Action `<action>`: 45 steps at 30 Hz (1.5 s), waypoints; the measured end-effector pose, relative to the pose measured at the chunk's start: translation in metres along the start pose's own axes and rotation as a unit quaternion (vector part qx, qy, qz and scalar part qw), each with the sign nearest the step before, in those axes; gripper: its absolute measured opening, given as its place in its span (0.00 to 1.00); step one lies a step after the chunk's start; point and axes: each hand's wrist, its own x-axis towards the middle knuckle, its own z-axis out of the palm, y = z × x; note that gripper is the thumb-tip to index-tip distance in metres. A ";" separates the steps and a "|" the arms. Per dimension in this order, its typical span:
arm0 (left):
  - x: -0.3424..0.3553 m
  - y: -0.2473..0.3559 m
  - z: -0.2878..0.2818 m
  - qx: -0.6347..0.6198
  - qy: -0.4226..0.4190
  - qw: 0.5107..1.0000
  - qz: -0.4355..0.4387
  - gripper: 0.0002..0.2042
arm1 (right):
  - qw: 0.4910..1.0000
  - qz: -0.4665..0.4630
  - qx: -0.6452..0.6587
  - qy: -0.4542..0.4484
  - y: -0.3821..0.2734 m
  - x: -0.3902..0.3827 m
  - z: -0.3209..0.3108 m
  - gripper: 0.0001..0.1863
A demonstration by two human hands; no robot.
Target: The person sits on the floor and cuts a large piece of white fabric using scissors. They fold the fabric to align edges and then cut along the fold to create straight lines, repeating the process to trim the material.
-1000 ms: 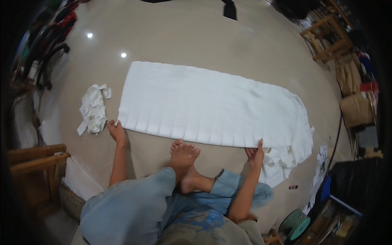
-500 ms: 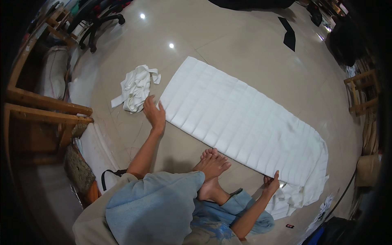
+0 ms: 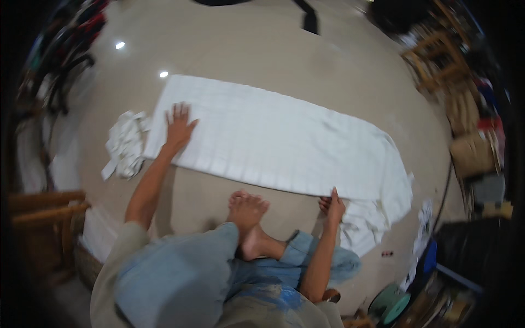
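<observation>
A long white pleated cloth lies stretched across the tiled floor in front of my feet. On its left end rests my left hand, open and flat with the fingers spread. At the near edge towards the right, my right hand is closed on the cloth's border, thumb on top; its fingertips are partly hidden. Beyond that hand the cloth's right end bunches into loose folds. A crumpled heap of white fabric strip sits just left of the cloth.
Wooden furniture stands at the left, with a wheeled chair base farther back. A black strip lies on the far floor. Along the right are a wooden frame, brown cardboard and a green round object.
My left hand has moved from beside the cloth's left edge onto its surface. The right hand still grips the near edge. The whole view has swung to the right.
</observation>
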 end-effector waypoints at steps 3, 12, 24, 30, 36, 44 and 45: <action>-0.031 0.089 -0.019 -0.058 0.058 0.995 0.048 0.34 | 0.966 0.023 0.253 0.042 -0.007 0.017 -0.028 0.33; -0.054 0.142 -0.011 -0.045 0.006 0.990 0.135 0.33 | 0.963 0.017 0.264 0.041 0.010 0.066 -0.048 0.24; 0.035 0.013 -0.038 -0.037 0.006 0.999 0.013 0.34 | 0.987 -0.152 -0.028 0.033 0.022 -0.078 -0.044 0.13; -0.077 0.174 -0.086 -0.210 -0.163 0.895 0.359 0.33 | 0.844 -0.376 -0.346 0.161 -0.026 -0.062 -0.152 0.26; -0.091 0.114 -0.064 -0.218 -0.089 0.906 0.352 0.29 | 0.720 -0.403 -0.547 0.143 -0.044 -0.020 -0.205 0.33; -0.031 0.049 -0.050 -0.249 -0.070 0.962 0.090 0.24 | 0.667 -0.507 -0.532 -0.122 -0.066 -0.011 -0.146 0.40; -0.021 0.053 -0.041 -0.245 -0.021 0.969 0.040 0.21 | 0.648 -0.511 -0.546 -0.144 -0.056 -0.019 -0.130 0.40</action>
